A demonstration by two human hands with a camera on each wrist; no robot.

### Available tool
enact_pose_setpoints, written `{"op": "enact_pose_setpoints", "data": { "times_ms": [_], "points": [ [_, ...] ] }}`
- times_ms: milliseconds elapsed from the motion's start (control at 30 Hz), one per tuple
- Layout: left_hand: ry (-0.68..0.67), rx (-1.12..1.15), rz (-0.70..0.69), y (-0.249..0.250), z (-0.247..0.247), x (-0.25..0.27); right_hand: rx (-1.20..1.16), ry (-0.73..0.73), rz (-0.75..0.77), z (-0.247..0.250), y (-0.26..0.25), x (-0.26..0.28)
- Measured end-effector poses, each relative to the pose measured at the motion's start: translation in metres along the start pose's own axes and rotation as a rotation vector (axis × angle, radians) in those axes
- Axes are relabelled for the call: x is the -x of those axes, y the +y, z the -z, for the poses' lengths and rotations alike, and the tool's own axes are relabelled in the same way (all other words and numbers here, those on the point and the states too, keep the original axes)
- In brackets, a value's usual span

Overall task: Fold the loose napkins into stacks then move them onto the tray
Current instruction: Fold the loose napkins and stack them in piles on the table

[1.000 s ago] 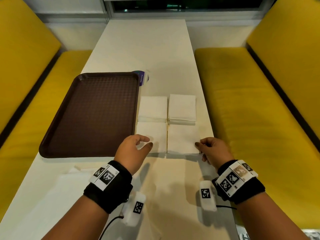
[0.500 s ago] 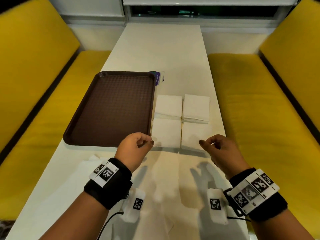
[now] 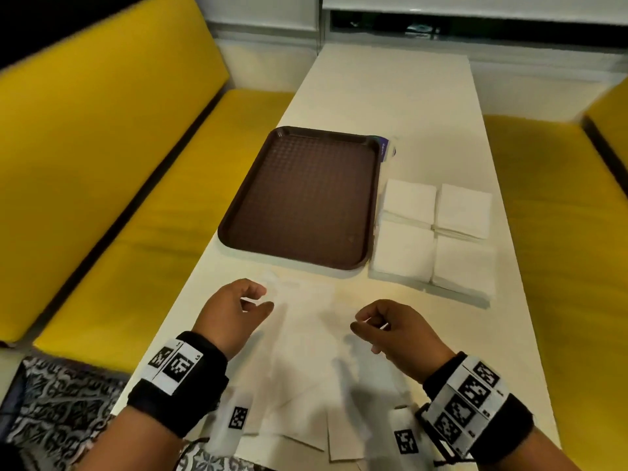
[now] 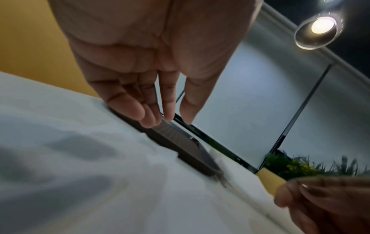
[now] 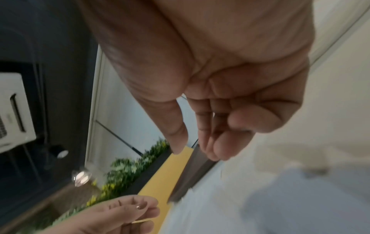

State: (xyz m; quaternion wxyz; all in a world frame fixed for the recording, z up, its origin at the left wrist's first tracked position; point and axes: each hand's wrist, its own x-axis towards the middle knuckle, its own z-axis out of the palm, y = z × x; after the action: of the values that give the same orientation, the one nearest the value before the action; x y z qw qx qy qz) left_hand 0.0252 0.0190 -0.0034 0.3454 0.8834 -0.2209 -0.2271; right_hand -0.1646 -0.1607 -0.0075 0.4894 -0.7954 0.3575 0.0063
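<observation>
A dark brown tray [image 3: 373,185] lies on the white table with nothing on it. Right of it, several folded white napkin stacks [image 3: 435,236] form a square block. Loose unfolded napkins [image 3: 306,375] are spread on the near table under my wrists. My left hand [image 3: 263,297] hovers over their far edge, fingers relaxed and holding nothing, as the left wrist view [image 4: 177,118] confirms. My right hand [image 3: 358,321] hangs beside it, loosely curled, and the right wrist view [image 5: 193,152] shows it is also empty. Both hands are short of the stacks.
Yellow bench seats [image 3: 112,185] flank the table on both sides. A small purple-labelled packet [image 3: 387,149] sits at the tray's far right corner. Patterned fabric [image 3: 61,419] shows at the lower left. The table runs on toward a window.
Both hands have drawn back from the near folded stacks toward me and now hover over the loose napkins. The head view has swung to the left.
</observation>
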Motion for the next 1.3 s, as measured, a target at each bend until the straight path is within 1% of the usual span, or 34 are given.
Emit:
{"op": "enact_pose_setpoints", "data": {
  "times_ms": [100,267,333,433,567,700,767,900,1100,1300],
  "points": [
    [-0.062,-0.110,-0.015,-0.020,0.004,0.008,0.154,0.031,-0.030,-0.026,-0.005,-0.007],
    [-0.181,-0.319,-0.114,-0.039,0.003,0.012,0.349,0.080,-0.097,-0.052,-0.012,-0.016],
    [-0.197,-0.407,-0.114,-0.042,0.002,0.011,0.384,0.098,-0.128,-0.059,-0.015,-0.018],
    [-0.170,-0.506,-0.096,-0.041,0.001,0.010,0.409,0.123,-0.180,-0.066,-0.017,-0.017],
    [-0.147,-0.492,-0.036,-0.044,0.001,0.010,0.441,0.142,-0.214,-0.070,-0.018,-0.015],
    [-0.159,-0.412,0.009,-0.046,0.001,0.007,0.395,0.166,-0.226,-0.072,-0.019,-0.013],
    [-0.166,-0.384,0.023,-0.047,0.001,0.005,0.379,0.179,-0.217,-0.073,-0.020,-0.011],
    [-0.148,-0.444,-0.006,-0.049,0.002,0.005,0.321,0.189,-0.194,-0.073,-0.020,-0.005],
    [-0.129,-0.480,-0.045,-0.051,0.001,0.006,0.316,0.246,-0.040,-0.064,-0.027,0.006],
    [-0.108,-0.481,-0.073,-0.052,0.003,0.005,0.219,0.275,0.045,-0.038,-0.043,0.020]
  ]
}}
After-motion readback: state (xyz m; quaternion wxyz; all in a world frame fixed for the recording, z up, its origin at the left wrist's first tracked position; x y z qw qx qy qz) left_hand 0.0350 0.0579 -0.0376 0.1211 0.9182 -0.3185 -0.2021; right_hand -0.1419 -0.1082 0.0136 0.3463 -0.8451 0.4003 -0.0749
